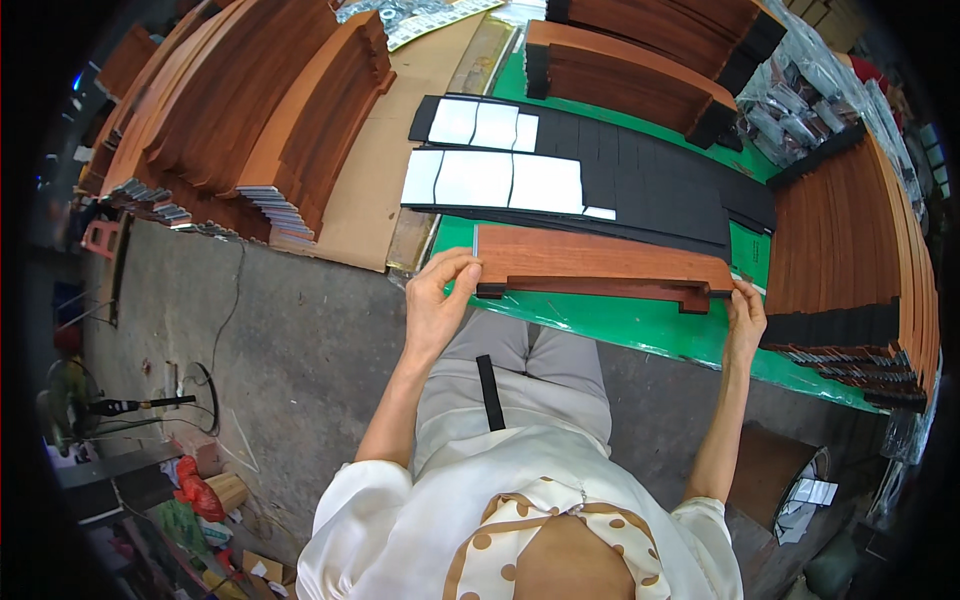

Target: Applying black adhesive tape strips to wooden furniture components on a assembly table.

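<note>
A long reddish-brown wood-grain panel [600, 256] with a stepped near edge lies level in front of me at the table's near side. My left hand [440, 295] pinches its left end, thumb near the edge. At the other end my right hand [745, 315] has its fingertips closed on the panel's right corner. Dark pieces show at both near corners of the panel. Just beyond it lie rows of black strips [655, 195], some with white, shiny backing [490, 180]. One narrow black strip [490, 392] rests against my shirt front.
Stacks of similar brown panels stand at the left [330, 120], at the back [630, 75] and at the right [840, 230]. Green sheeting [590, 318] covers the table. Plastic-wrapped parts [800, 115] sit at back right. A round brown bin [775, 480] stands on the floor, lower right.
</note>
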{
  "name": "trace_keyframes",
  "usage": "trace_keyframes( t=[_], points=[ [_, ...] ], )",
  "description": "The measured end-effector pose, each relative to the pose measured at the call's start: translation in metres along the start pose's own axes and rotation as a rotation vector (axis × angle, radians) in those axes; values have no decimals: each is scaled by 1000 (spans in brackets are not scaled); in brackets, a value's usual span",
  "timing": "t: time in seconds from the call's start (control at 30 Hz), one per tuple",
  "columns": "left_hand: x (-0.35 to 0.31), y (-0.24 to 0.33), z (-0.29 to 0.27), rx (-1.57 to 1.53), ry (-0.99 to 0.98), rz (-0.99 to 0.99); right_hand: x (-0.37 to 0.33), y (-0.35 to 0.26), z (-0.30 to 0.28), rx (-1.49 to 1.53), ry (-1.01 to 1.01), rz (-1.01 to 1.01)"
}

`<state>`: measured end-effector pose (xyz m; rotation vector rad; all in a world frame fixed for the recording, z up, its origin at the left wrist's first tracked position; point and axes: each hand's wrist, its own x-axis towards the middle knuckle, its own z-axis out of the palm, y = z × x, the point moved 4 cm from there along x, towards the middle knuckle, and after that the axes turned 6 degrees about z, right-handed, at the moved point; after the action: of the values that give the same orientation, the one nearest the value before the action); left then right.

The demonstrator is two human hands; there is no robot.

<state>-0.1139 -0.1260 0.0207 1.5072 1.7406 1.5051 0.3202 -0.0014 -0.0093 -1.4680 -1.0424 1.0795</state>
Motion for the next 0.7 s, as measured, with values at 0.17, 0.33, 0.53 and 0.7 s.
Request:
trace_keyframes(
  t=[0.17,0.33,0.53,0.7],
  points=[
    [0,-20,8,54,-63,-43,0,22,7,-81,36,-3],
    [-4,-36,14,186,-89,72,-5,24,14,-189,29,-17],
    [-1,-38,15,48,-89,-59,1,25,3,-139,134,-81],
    [-4,-27,14,312,-12,66,-9,-10,55,-279,17,-333]
  ],
)
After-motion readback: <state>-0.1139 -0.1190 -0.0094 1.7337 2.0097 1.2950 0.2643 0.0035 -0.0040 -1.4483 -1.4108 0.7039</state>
